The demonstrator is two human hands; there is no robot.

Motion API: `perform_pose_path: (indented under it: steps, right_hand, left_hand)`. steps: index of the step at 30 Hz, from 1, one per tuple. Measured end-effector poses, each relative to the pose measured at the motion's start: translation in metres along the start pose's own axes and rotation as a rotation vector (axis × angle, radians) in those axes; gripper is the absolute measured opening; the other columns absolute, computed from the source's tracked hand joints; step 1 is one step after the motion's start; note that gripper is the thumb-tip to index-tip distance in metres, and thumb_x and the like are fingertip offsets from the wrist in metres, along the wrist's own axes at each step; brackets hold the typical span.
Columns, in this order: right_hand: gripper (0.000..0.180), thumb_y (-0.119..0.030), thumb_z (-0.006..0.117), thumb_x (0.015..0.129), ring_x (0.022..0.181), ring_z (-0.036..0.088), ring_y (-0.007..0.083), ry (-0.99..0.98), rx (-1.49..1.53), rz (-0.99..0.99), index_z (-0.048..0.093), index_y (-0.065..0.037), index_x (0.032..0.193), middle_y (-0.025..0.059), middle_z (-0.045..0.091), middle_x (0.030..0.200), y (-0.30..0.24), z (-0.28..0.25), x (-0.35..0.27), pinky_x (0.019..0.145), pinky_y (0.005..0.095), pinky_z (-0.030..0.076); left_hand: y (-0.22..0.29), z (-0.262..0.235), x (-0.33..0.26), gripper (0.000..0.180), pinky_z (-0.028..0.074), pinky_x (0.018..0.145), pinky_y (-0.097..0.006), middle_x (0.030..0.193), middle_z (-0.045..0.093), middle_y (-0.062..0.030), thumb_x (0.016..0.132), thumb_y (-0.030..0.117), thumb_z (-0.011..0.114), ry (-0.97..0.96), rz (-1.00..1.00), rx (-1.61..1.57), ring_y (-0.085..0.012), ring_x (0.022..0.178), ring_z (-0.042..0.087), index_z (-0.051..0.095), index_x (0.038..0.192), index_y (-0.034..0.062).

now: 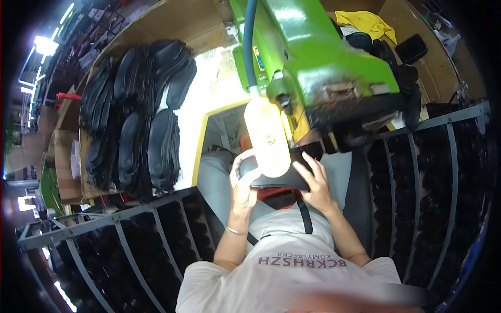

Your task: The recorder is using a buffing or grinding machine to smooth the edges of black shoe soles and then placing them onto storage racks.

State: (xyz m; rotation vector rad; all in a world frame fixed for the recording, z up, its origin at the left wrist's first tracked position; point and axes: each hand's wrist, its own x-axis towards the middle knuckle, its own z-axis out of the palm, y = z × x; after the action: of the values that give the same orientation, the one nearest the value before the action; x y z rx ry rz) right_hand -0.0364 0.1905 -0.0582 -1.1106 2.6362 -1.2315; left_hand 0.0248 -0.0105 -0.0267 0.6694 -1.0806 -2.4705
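Below the head of a green machine [334, 62], a black shoe sole [297, 180] is held crosswise between my two hands. My left hand [243, 183] grips its left end, thumb near the top and fingers curled round the edge. At the other end my right hand [316, 182] holds it, with fingers bent over the upper side. A bright oblong lamp [267, 138] hangs over the sole and hides its middle part. The sole's far edge lies close to the machine's dark working end, and I cannot tell whether they touch.
Stacks of black soles [133, 83] stand on the white table [211, 78] at left, beside cardboard walls. Metal racks [120, 245] packed with dark pieces flank me on both sides. More black soles and a yellow cloth [365, 23] lie at far right.
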Motion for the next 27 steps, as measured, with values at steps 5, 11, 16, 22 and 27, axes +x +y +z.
perform_pose_path:
  steps: [5, 11, 16, 22, 27]
  right_hand:
    - [0.034, -0.002, 0.070, 0.070, 0.081, 0.062, 0.0213, 0.042, 0.444, 0.384, 0.063, 0.002, 0.104, 0.0112, 0.066, 0.094, 0.018, -0.001, -0.046, 0.074, 0.0315, 0.051]
    - [0.037, -0.008, 0.071, 0.078, 0.094, 0.060, 0.0165, -0.060, 1.393, 0.728, 0.058, 0.003, 0.111, 0.0087, 0.062, 0.106, 0.001, 0.000, -0.065, 0.087, 0.0297, 0.047]
    - [0.043, -0.006, 0.071, 0.077, 0.098, 0.059, 0.0176, -0.077, 1.577, 0.706, 0.055, 0.003, 0.116, 0.0092, 0.062, 0.107, -0.007, 0.004, -0.055, 0.089, 0.0299, 0.046]
    - [0.051, 0.006, 0.068, 0.069, 0.105, 0.058, 0.0229, 0.123, 1.400, 0.683, 0.054, 0.006, 0.117, 0.0137, 0.060, 0.113, -0.007, -0.031, -0.060, 0.094, 0.0339, 0.044]
    - [0.047, 0.005, 0.063, 0.074, 0.098, 0.059, 0.0198, 0.637, 1.157, 0.581, 0.048, 0.008, 0.118, 0.0118, 0.059, 0.108, 0.013, -0.085, -0.028, 0.088, 0.0312, 0.047]
  left_hand:
    - [-0.012, 0.012, -0.006, 0.049, 0.050, 0.080, -0.026, 0.116, 0.056, -0.0140, 0.080, 0.000, 0.063, -0.319, -0.309, -0.122, -0.0182, 0.092, 0.061, 0.047, 0.126, -0.0018]
    - [-0.030, 0.066, -0.004, 0.020, 0.025, 0.044, -0.020, 0.054, 0.042, 0.0081, 0.076, 0.015, 0.076, -0.351, 0.064, 0.658, -0.0005, 0.051, 0.032, 0.059, 0.072, 0.0036]
    - [-0.021, 0.094, 0.008, 0.013, 0.036, 0.049, -0.019, 0.064, 0.058, 0.0026, 0.079, 0.008, 0.072, -0.191, 0.250, 0.678, -0.0017, 0.056, 0.045, 0.065, 0.075, -0.0011]
    - [-0.024, 0.078, -0.001, 0.010, 0.045, 0.063, -0.019, 0.079, 0.064, -0.0031, 0.082, 0.002, 0.067, -0.237, 0.194, 0.530, -0.0057, 0.069, 0.056, 0.064, 0.089, -0.0035]
    - [-0.033, 0.076, -0.003, 0.019, 0.045, 0.067, -0.019, 0.089, 0.061, -0.0029, 0.083, 0.001, 0.065, -0.257, 0.108, 0.201, -0.0059, 0.077, 0.056, 0.057, 0.101, -0.0028]
